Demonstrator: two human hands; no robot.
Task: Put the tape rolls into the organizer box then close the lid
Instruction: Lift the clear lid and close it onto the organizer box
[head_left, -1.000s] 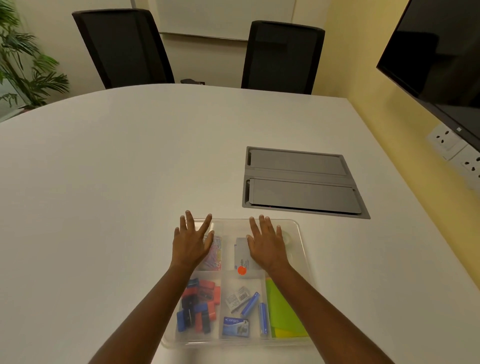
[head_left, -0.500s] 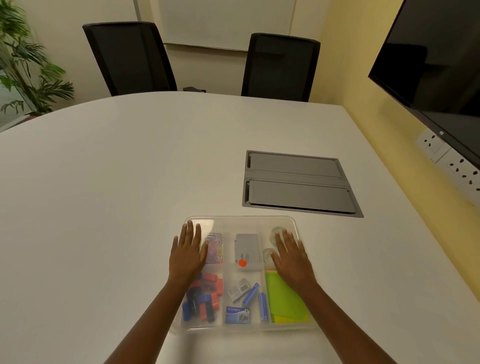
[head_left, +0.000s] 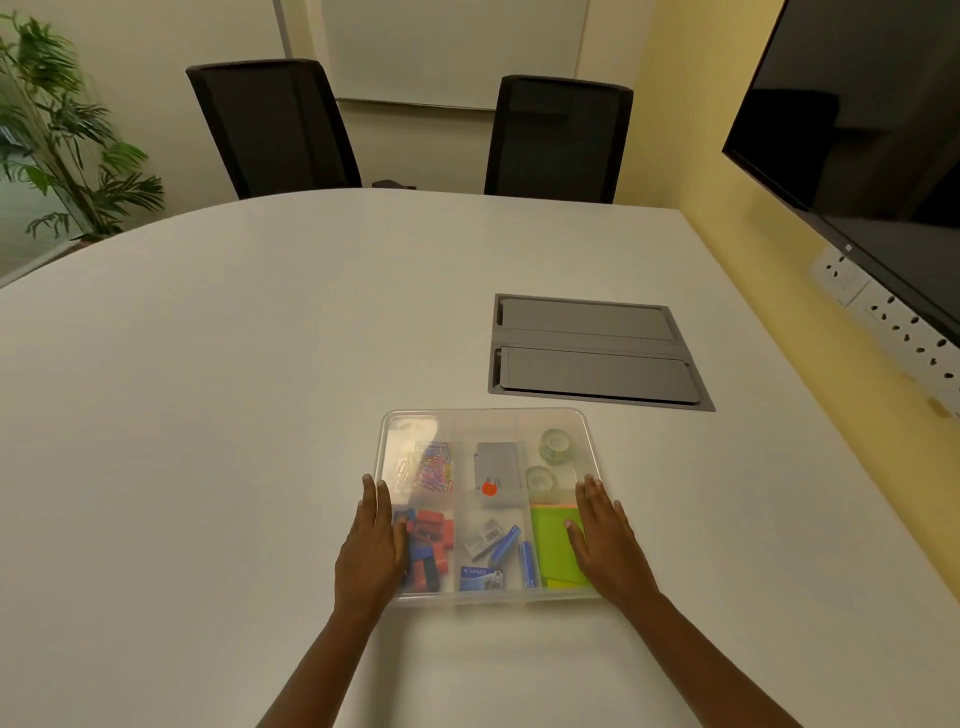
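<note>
Both hands' grip spread flat — left hand (head_left: 371, 551), right hand (head_left: 605, 540) — flanking the organizer box (head_left: 488, 418).

Both hands have slid outward and toward the near edge of the lid — the left hand (head_left: 370, 553) to the organizer box (head_left: 488, 418) left edge, the right hand (head_left: 605, 540) to its right edge — uncovering the two tape rolls (head_left: 556, 446).

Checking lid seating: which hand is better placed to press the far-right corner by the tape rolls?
Right. The right hand lies flat on the box edge just below the tape rolls; the left hand is across on the opposite edge.
</note>
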